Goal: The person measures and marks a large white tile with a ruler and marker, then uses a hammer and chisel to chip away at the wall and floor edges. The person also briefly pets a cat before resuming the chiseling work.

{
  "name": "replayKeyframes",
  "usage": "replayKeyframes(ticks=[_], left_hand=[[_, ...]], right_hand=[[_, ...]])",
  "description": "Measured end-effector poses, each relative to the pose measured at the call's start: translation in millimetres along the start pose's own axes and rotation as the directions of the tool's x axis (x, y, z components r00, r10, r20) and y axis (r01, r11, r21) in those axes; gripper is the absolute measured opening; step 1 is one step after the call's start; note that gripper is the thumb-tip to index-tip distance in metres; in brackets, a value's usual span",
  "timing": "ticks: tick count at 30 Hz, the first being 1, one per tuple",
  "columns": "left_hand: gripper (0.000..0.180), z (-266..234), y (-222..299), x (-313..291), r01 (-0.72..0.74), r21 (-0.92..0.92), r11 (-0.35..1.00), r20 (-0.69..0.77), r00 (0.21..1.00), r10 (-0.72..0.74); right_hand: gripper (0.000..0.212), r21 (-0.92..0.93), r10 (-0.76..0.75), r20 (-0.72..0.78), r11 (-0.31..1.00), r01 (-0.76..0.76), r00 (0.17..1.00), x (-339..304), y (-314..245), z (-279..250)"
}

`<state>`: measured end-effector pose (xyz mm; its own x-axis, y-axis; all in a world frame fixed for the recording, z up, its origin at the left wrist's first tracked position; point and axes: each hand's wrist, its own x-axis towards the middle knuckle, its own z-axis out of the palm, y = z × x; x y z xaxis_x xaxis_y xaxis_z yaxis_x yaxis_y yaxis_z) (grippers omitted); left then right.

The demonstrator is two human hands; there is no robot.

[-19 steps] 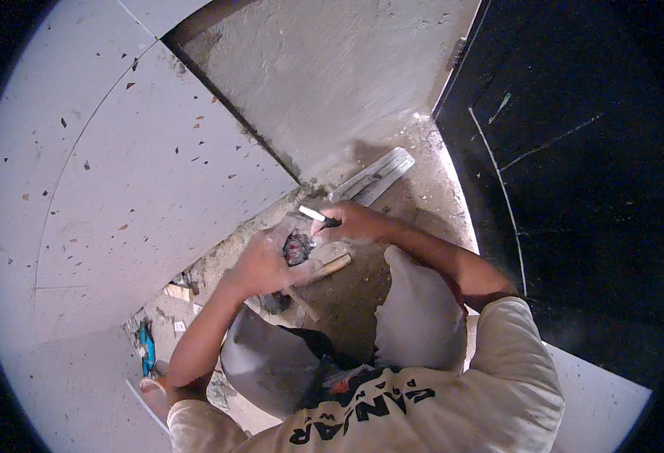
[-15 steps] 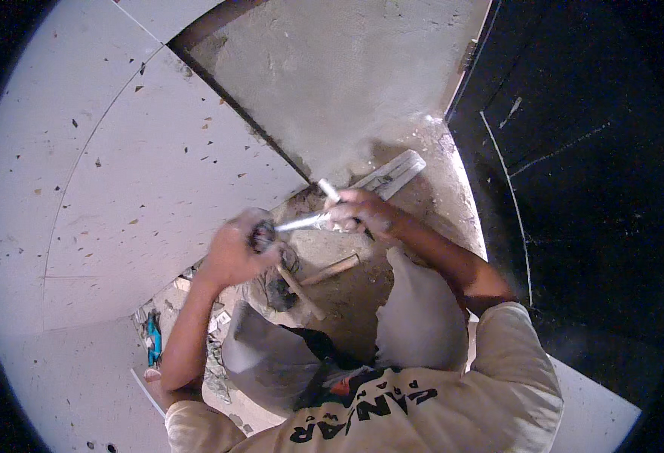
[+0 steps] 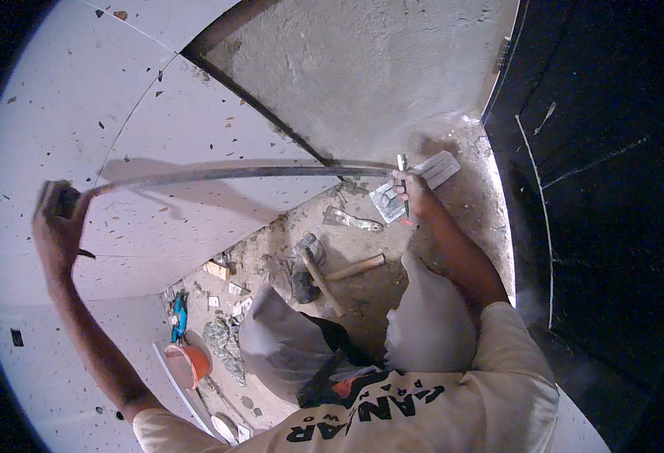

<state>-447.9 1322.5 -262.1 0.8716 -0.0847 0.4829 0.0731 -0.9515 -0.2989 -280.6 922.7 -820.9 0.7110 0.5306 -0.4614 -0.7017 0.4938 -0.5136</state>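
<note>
A tape measure's blade (image 3: 226, 176) is pulled out in a long, slightly bowed strip in front of the white speckled wall panel (image 3: 196, 128). At the far left my left hand (image 3: 54, 234) is closed around the dark tape case (image 3: 68, 201). My right hand (image 3: 416, 193) pinches the blade's other end and also holds a slim white-and-dark pen (image 3: 402, 161). Just behind the right hand, a flat trowel (image 3: 441, 167) lies on the floor. A scraper (image 3: 353, 219) rests to the left of it.
Between my knees and the wall lie two hammer-like tools with wooden handles (image 3: 324, 285) (image 3: 358, 266). To the left are an orange bucket (image 3: 187, 367), a teal-handled tool (image 3: 179, 317) and scattered scraps. A dark panel (image 3: 596, 226) stands at right; bare plaster (image 3: 362, 75) is ahead.
My left hand has swung far out to the left with the case, drawing out the blade. My right hand has shifted right, keeping the blade end and pen. The view has shifted slightly.
</note>
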Motion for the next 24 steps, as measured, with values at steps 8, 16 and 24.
replayKeyframes(ticks=[8,16,24], left_hand=[[0.016,-50,37,47,-0.138,0.230,0.963,-0.040,0.988,0.151],[0.022,-67,87,90,-0.439,0.386,0.812,0.023,0.884,0.467],[0.020,-60,138,113,-0.561,0.313,0.766,0.060,0.817,0.574]], right_hand=[[0.013,-0.111,-0.050,-0.092,0.993,0.039,0.995,39,34,28],[0.026,-0.290,-0.195,-0.216,0.948,0.128,0.957,91,84,30],[0.048,-0.841,-0.545,0.153,0.366,0.398,0.824,99,65,37]])
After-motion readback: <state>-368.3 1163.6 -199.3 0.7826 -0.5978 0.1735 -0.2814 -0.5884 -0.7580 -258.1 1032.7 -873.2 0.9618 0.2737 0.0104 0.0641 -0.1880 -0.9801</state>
